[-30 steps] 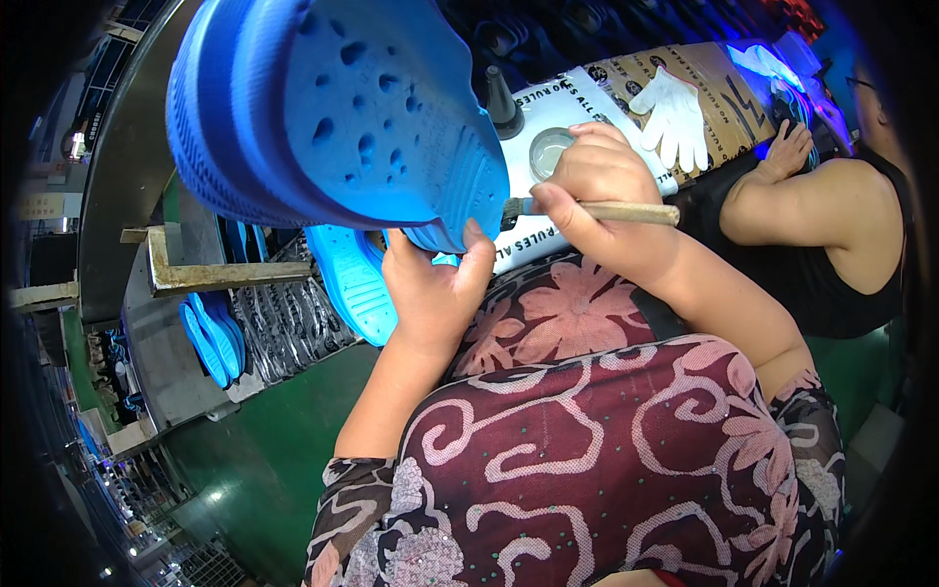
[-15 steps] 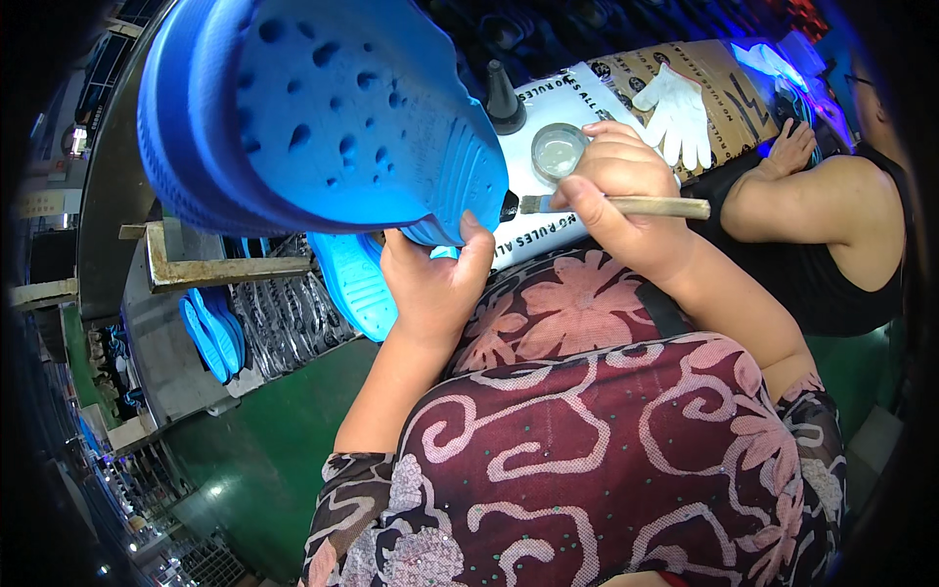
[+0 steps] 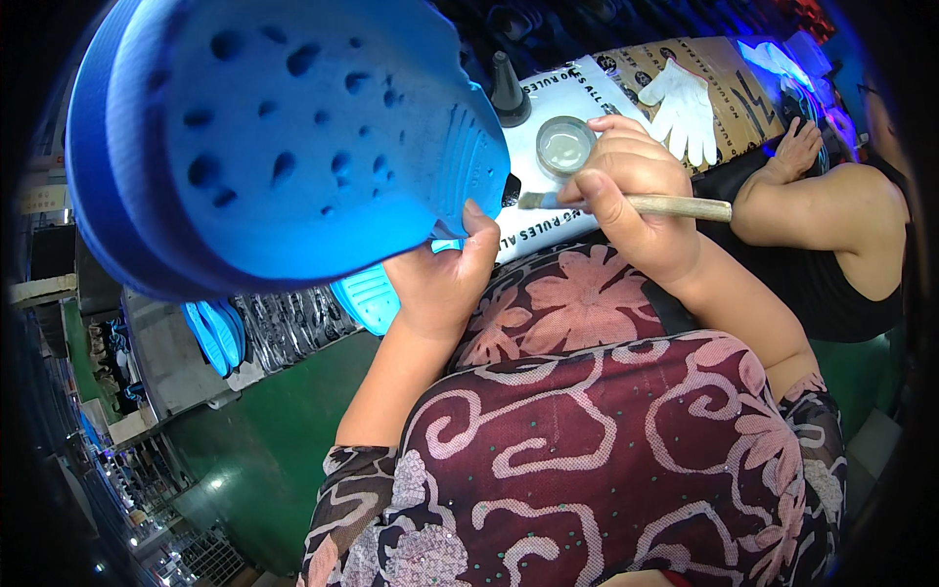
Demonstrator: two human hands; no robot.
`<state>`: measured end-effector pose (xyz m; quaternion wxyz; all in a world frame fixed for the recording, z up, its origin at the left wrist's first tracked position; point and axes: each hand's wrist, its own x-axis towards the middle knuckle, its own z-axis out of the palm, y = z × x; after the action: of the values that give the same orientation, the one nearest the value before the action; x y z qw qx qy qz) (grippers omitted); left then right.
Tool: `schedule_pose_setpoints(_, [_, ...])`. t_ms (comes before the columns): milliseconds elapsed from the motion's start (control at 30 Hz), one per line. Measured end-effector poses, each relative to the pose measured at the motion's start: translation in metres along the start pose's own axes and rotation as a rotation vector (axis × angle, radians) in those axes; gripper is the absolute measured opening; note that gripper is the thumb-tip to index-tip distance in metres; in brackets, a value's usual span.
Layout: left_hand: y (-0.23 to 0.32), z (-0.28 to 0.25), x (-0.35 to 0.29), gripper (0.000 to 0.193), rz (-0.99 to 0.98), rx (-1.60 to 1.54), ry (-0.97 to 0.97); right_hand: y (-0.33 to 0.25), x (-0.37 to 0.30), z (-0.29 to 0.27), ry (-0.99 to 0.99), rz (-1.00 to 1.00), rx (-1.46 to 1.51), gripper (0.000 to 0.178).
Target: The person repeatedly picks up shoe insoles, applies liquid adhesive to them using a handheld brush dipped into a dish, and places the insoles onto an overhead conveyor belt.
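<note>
My left hand (image 3: 442, 279) grips a large blue clog (image 3: 293, 117) dotted with holes, its thumb pressed against the edge near the heel end. A small black piece (image 3: 512, 190) sticks out at that end. In my right hand (image 3: 641, 201) is a brush (image 3: 690, 206) with a pale wooden handle, held level. Its bristle tip points left and lies right beside the black piece; I cannot tell whether they touch. Just beyond my right fingers stands a small round glass jar (image 3: 565, 146) with clear contents.
A black cone-shaped object (image 3: 508, 93) stands beyond the jar on a white printed sheet (image 3: 543, 230). A white glove (image 3: 682, 112) rests on brown cardboard (image 3: 745, 122). More blue clogs (image 3: 213, 338) lie at the left. Another person's arm (image 3: 831, 205) is close on the right.
The clog has swung left and down, coming nearer and covering the wooden frame piece. My right hand and the brush have shifted slightly right.
</note>
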<state>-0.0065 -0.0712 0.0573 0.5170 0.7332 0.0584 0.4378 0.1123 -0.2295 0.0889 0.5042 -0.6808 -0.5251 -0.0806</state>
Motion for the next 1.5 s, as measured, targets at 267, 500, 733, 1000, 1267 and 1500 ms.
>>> schedule_pose_setpoints(267, [-0.019,-0.010,-0.004,0.038,0.161,0.243,-0.151,0.006,-0.002,0.006,0.015,-0.042,-0.098,0.017])
schedule_pose_setpoints(500, [0.027,-0.010,0.030,0.053,-0.203,-0.004,-0.082,0.007,-0.005,-0.023,0.150,0.044,-0.034,0.021])
schedule_pose_setpoints(733, [0.090,-0.011,0.079,0.083,-0.790,-0.579,-0.576,0.023,-0.038,-0.039,0.276,0.352,0.065,0.025])
schedule_pose_setpoints(1000, [0.108,0.176,0.243,0.039,-0.838,-1.035,-0.835,0.035,-0.061,-0.063,0.306,0.502,0.149,0.025])
schedule_pose_setpoints(1267, [0.132,0.219,0.220,0.063,-0.583,-1.146,-0.398,0.050,-0.074,-0.076,0.327,0.531,0.196,0.032])
schedule_pose_setpoints(1500, [0.016,0.018,0.103,0.035,-0.646,-0.030,-0.430,0.058,-0.082,-0.065,0.296,0.631,0.319,0.034])
